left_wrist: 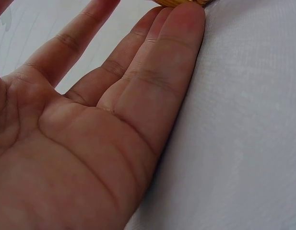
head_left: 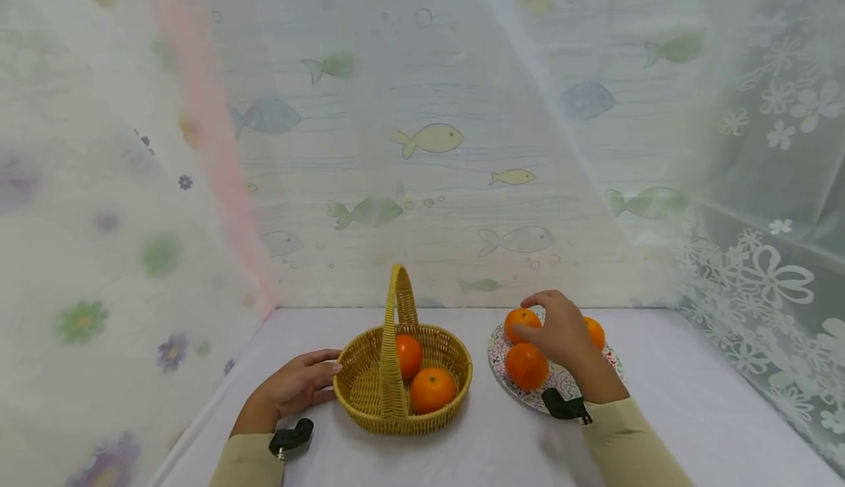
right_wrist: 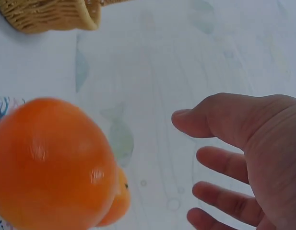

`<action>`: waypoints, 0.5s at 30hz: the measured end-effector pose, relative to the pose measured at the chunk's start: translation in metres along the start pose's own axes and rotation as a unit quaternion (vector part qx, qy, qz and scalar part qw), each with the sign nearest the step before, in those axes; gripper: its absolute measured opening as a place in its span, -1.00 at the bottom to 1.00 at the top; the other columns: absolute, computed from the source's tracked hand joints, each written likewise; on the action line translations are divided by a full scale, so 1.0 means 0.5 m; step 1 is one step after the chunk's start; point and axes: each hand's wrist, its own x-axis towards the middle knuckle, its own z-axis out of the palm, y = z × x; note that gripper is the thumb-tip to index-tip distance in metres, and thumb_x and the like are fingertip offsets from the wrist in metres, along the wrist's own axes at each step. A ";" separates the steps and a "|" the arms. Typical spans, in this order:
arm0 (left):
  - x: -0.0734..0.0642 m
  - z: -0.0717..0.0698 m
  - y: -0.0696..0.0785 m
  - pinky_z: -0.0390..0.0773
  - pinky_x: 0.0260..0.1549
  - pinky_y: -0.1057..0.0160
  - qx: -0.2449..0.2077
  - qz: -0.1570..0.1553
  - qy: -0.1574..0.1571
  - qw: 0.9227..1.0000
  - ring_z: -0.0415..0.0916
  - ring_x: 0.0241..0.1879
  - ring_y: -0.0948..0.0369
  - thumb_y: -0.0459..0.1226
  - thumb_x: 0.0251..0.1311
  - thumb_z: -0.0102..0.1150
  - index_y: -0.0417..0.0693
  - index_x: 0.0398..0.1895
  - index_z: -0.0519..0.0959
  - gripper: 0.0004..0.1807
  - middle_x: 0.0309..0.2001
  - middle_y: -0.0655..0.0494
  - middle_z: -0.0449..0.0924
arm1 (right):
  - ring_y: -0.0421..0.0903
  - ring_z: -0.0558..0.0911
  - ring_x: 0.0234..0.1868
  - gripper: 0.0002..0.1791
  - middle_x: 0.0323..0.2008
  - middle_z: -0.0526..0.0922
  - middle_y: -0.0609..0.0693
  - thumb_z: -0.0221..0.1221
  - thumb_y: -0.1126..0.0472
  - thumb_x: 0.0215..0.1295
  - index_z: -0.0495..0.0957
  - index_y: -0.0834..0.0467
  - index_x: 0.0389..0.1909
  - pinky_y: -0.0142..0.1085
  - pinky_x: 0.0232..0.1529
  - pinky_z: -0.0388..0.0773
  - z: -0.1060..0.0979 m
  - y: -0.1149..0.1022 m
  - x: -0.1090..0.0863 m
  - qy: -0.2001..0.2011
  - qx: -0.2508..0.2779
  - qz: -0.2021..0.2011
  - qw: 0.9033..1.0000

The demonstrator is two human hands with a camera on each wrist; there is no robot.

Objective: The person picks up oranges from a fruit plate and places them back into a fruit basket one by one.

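Note:
A yellow wicker basket [head_left: 350,410] with a tall handle stands in the middle of the table. Inside it lie two oranges, one [head_left: 433,391] at the front and another [head_left: 408,357] partly behind the handle. My left hand [head_left: 300,384] rests beside the basket, its extended fingers at the left rim. Over a speckled plate [head_left: 499,375] hovers my right hand [head_left: 561,331], thumb and fingers apart, holding nothing. Three oranges show on the plate: a near one [head_left: 527,367], a far one [head_left: 521,323] and one [head_left: 594,331] partly behind the hand.
A white cloth covers the table [head_left: 370,458]. Behind it hangs a curtain [head_left: 429,252] printed with fish, and a sheer flowered curtain [head_left: 759,311] lines the right side. Each wrist carries a small black camera mount, such as the left mount [head_left: 291,436].

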 end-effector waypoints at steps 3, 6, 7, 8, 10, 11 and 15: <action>0.000 0.000 -0.001 0.66 0.17 0.03 0.002 0.001 0.000 1.000 0.63 0.17 0.10 -0.21 0.44 0.23 -0.28 0.56 0.19 -0.26 0.24 -0.01 0.60 | 0.37 0.35 0.39 -0.49 0.39 0.42 0.26 0.38 0.00 0.27 0.62 0.15 0.17 0.37 0.31 0.39 -0.008 0.016 -0.004 0.013 -0.006 0.008 1.000; -0.001 -0.001 -0.001 0.65 0.17 0.03 0.000 0.002 -0.001 1.000 0.63 0.17 0.11 -0.21 0.44 0.24 -0.28 0.56 0.18 -0.26 0.22 0.01 0.61 | 0.40 0.35 0.38 -0.49 0.42 0.38 0.29 0.38 -0.01 0.27 0.61 0.14 0.17 0.40 0.26 0.41 -0.013 0.028 -0.005 0.024 -0.019 0.016 0.999; -0.001 -0.001 -0.001 0.65 0.17 0.03 0.000 0.002 -0.002 1.000 0.63 0.17 0.11 -0.21 0.45 0.23 -0.28 0.56 0.18 -0.26 0.22 0.01 0.61 | 0.41 0.35 0.37 -0.48 0.42 0.38 0.30 0.38 -0.01 0.27 0.60 0.15 0.17 0.40 0.25 0.41 -0.013 0.032 -0.005 0.028 -0.023 0.015 0.999; -0.001 -0.001 0.000 0.65 0.17 0.03 -0.001 0.003 -0.002 1.000 0.63 0.17 0.11 -0.21 0.45 0.23 -0.28 0.56 0.19 -0.27 0.22 0.01 0.62 | 0.41 0.35 0.37 -0.47 0.42 0.37 0.31 0.39 -0.02 0.26 0.60 0.15 0.18 0.41 0.24 0.41 -0.014 0.035 -0.004 0.031 -0.027 0.015 0.999; -0.001 -0.002 -0.001 0.65 0.17 0.03 -0.002 0.003 -0.002 1.000 0.63 0.17 0.11 -0.22 0.46 0.21 -0.28 0.56 0.19 -0.28 0.22 0.01 0.62 | 0.41 0.36 0.36 -0.44 0.43 0.36 0.32 0.40 -0.02 0.24 0.59 0.16 0.19 0.41 0.24 0.43 -0.016 0.044 -0.003 0.040 -0.032 0.018 0.999; -0.001 -0.003 -0.001 0.66 0.17 0.03 -0.002 0.003 -0.002 1.000 0.63 0.17 0.11 -0.23 0.46 0.21 -0.28 0.56 0.19 -0.29 0.22 0.01 0.62 | 0.42 0.36 0.36 -0.43 0.43 0.35 0.33 0.41 -0.01 0.23 0.59 0.17 0.19 0.40 0.23 0.44 -0.016 0.049 -0.003 0.045 -0.033 0.020 0.998; 0.001 -0.003 -0.003 0.65 0.18 0.02 -0.005 0.001 -0.002 1.000 0.63 0.17 0.11 -0.22 0.46 0.21 -0.28 0.56 0.18 -0.28 0.23 0.01 0.62 | 0.46 0.36 0.33 -0.39 0.43 0.32 0.38 0.43 0.01 0.23 0.56 0.22 0.23 0.36 0.16 0.51 -0.025 0.074 -0.003 0.059 -0.043 0.029 0.997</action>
